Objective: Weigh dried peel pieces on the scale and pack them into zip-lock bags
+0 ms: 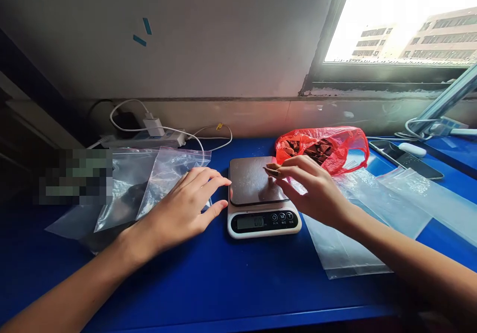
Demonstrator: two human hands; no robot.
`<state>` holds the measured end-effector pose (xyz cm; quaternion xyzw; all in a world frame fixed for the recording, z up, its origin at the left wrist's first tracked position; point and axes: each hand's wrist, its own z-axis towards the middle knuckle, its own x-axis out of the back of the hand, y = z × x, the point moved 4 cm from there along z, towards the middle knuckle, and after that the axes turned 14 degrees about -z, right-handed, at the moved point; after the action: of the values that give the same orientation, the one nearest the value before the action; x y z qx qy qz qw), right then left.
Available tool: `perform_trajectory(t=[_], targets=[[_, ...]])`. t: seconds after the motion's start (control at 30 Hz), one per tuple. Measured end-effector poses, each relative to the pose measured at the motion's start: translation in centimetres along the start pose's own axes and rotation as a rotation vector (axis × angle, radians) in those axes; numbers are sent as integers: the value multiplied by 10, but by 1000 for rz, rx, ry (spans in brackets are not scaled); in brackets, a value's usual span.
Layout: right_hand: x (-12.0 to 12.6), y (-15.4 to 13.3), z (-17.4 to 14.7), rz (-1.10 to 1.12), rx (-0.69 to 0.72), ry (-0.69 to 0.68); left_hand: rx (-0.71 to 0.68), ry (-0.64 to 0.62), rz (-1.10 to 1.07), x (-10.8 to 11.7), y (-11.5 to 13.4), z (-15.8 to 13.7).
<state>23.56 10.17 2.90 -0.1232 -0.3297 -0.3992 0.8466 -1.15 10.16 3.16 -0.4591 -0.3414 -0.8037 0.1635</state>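
Over the scale (248,184), a person's right hand (313,186) pinches a small dark brown piece (273,171) between thumb and fingers, above the right part of the metal plate. The display below reads 0.0. Left of the scale, the left hand (184,199) is open and holding nothing, its fingertips right at the plate's edge; I can't tell whether they touch it. Just behind the scale to the right sits a red plastic bag (356,141), its mouth open on more brown pieces (318,151). Clear bags (345,253) lie flat on the blue counter (223,283) to the scale's right, near a phone (423,165) farther off. To its left lie other clear plastic bags (124,184), with a power strip (171,138) behind them.
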Motion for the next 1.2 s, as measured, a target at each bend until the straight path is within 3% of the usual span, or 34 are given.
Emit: perform_trajectory(t=[0.23,0.43,0.57,0.7,0.83,1.0,1.2], targets=[[-11,-6,-2,-2,89,-176,0,-17,12,-2,0,0],[10,3,5,10,71,-80,6,-33,19,-2,0,0],[22,36,2,-91,-43,-79,-1,-31,33,-2,1,-1],[16,79,3,-129,-204,-311,8,-9,19,-2,0,0],[2,101,37,31,-153,-507,46,35,-9,-1,-5,4],[-8,125,81,29,-260,-503,66,90,-18,3,-8,4],[-21,162,56,-219,-351,-584,79,-17,-37,-3,0,2]])
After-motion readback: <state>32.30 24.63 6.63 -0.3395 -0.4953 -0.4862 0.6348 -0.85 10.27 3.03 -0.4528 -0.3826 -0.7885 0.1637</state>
